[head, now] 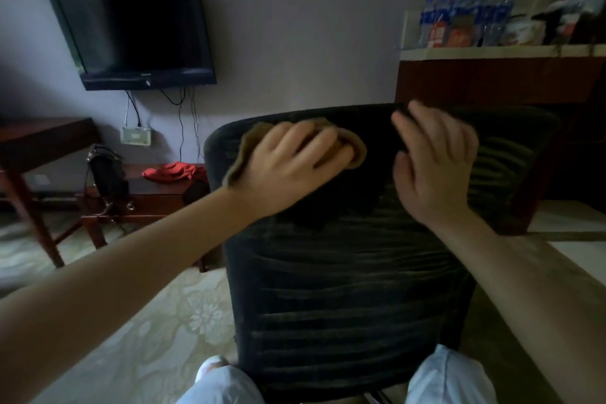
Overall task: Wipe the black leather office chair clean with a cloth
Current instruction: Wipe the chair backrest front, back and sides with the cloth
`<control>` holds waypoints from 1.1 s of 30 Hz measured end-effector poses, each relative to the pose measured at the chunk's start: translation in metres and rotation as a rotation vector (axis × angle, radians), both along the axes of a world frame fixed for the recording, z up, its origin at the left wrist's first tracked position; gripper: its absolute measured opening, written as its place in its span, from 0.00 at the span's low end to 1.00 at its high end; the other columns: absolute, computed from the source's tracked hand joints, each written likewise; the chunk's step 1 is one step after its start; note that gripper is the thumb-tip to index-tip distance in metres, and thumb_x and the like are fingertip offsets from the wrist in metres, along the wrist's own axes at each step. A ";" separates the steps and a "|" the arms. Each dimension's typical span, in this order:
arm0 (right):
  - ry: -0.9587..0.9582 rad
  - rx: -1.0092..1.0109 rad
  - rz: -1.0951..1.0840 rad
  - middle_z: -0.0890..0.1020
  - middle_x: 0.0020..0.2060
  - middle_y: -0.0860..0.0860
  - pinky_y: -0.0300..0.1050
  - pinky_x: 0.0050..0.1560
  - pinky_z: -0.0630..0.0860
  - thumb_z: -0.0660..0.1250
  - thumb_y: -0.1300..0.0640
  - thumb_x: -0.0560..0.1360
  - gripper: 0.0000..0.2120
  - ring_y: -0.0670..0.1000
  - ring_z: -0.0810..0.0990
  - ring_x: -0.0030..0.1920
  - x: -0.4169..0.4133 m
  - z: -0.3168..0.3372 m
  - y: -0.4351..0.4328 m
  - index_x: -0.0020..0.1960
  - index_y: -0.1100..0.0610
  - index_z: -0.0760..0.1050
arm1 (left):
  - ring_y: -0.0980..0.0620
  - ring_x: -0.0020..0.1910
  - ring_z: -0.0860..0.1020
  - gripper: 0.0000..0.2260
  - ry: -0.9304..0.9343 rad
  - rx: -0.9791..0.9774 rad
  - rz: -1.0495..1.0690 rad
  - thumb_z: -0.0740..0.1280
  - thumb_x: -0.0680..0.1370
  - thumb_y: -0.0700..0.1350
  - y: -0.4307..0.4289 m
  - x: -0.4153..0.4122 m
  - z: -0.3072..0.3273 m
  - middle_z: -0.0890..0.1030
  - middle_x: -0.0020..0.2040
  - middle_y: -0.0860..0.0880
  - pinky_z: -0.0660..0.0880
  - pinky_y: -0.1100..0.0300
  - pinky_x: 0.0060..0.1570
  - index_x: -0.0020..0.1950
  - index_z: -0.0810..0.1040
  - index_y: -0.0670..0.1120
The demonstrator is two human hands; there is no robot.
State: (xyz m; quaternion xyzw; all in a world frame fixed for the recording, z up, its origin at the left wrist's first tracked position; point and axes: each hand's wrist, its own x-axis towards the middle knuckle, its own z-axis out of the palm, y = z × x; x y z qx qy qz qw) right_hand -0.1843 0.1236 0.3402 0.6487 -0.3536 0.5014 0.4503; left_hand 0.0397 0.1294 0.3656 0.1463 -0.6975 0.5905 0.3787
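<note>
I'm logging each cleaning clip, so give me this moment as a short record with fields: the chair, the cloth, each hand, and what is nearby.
chair: black chair, its back towards the camera
cloth: brown cloth, flat on the upper part of the chair's back
left hand: left hand presses the cloth, fingers spread
right hand: right hand open near the back's top edge, blurred
nearby: television on the wall; bottles on a shelf

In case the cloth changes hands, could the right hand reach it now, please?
Probably yes: the right hand is open beside the cloth under the left hand, only bare chair back between.
</note>
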 end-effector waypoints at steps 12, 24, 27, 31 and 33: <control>0.172 0.054 0.048 0.52 0.76 0.49 0.49 0.75 0.44 0.49 0.54 0.81 0.21 0.48 0.46 0.76 0.040 -0.058 -0.042 0.74 0.53 0.57 | 0.49 0.42 0.75 0.08 -0.172 0.217 0.034 0.67 0.76 0.41 -0.020 0.035 -0.086 0.73 0.50 0.47 0.72 0.58 0.39 0.53 0.80 0.49; 0.261 -0.110 -0.001 0.50 0.77 0.49 0.50 0.75 0.46 0.55 0.55 0.79 0.27 0.50 0.49 0.76 0.048 -0.057 -0.058 0.77 0.51 0.52 | 0.46 0.45 0.71 0.11 0.138 -0.041 0.049 0.68 0.75 0.41 -0.018 0.077 0.016 0.70 0.51 0.45 0.69 0.56 0.42 0.57 0.75 0.48; 0.267 -0.119 -0.005 0.50 0.77 0.49 0.50 0.75 0.46 0.55 0.55 0.79 0.27 0.51 0.49 0.76 0.048 -0.057 -0.059 0.77 0.51 0.53 | 0.46 0.44 0.68 0.09 0.377 0.060 0.062 0.64 0.78 0.43 -0.018 0.066 0.001 0.67 0.52 0.45 0.72 0.55 0.36 0.58 0.71 0.48; 0.277 -0.121 -0.007 0.50 0.77 0.50 0.50 0.74 0.46 0.54 0.56 0.79 0.27 0.51 0.48 0.76 0.048 -0.057 -0.059 0.77 0.52 0.53 | 0.46 0.45 0.69 0.10 0.443 0.024 0.045 0.65 0.76 0.41 -0.029 0.062 -0.028 0.68 0.51 0.46 0.71 0.53 0.42 0.56 0.72 0.50; 0.277 -0.118 -0.006 0.50 0.77 0.50 0.50 0.74 0.47 0.54 0.56 0.79 0.27 0.51 0.48 0.76 0.047 -0.056 -0.058 0.77 0.52 0.54 | 0.46 0.45 0.71 0.11 0.346 0.023 0.067 0.65 0.75 0.41 -0.032 0.065 -0.053 0.69 0.50 0.46 0.69 0.54 0.42 0.56 0.74 0.51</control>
